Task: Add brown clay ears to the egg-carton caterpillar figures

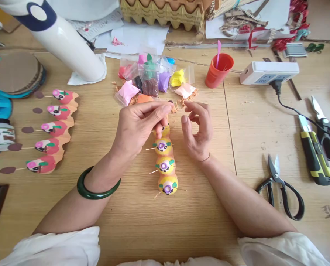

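Note:
My left hand (140, 123), with a dark green bangle (98, 194) on its wrist, is closed in a pinch. A small dark lump (170, 102) shows at its fingertips. To its right my right hand (198, 123) hovers with fingers curled, the thumb apart from them and nothing visible between. Below both hands lies a row of yellow-painted egg-carton cups (167, 179), decorated with purple spirals, green leaf shapes and black-and-white details. Thin sticks poke out of their sides. My left hand partly hides the farthest cup.
Bags of coloured modelling clay (151, 83) lie behind my hands, near a red cup (219, 70). Pink-red decorated cups (54, 129) line the left. Scissors (275, 181), a utility knife (316, 155) and a power strip (268, 70) are on the right. A white cylinder (68, 44) stands back left.

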Demonstrator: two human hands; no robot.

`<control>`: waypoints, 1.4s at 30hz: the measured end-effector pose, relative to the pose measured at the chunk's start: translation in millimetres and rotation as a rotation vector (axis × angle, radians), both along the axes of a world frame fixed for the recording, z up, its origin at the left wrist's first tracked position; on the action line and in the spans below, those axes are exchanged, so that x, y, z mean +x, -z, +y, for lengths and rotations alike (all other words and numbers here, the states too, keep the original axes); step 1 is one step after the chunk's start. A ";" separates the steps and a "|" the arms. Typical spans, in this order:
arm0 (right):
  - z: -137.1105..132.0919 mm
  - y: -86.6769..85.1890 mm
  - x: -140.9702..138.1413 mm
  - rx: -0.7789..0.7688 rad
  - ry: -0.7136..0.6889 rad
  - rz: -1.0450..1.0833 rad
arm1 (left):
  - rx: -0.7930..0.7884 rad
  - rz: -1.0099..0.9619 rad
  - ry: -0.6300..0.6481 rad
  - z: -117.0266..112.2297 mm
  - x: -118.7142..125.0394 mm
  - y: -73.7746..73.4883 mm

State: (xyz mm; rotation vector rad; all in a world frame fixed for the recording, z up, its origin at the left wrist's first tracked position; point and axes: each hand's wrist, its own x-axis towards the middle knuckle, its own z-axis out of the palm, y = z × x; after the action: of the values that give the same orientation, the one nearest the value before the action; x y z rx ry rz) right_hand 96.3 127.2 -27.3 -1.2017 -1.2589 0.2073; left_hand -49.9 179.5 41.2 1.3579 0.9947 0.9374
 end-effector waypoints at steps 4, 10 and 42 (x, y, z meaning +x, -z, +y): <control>0.5 1.6 1.4 0.040 -0.021 -0.077 | 0.133 0.085 0.141 7.1 7.9 -4.4; 0.5 5.5 1.9 0.056 -0.118 -0.135 | 0.143 0.112 0.291 7.1 5.5 -3.4; 7.7 12.8 -4.4 -0.035 -0.128 0.309 | 0.135 0.136 0.102 9.7 -1.0 -9.5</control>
State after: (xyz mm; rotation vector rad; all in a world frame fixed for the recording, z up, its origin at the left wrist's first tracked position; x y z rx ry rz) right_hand 91.9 134.9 -40.1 -1.0725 -1.0639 0.4917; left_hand -50.9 189.2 50.8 1.5885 0.9674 0.8568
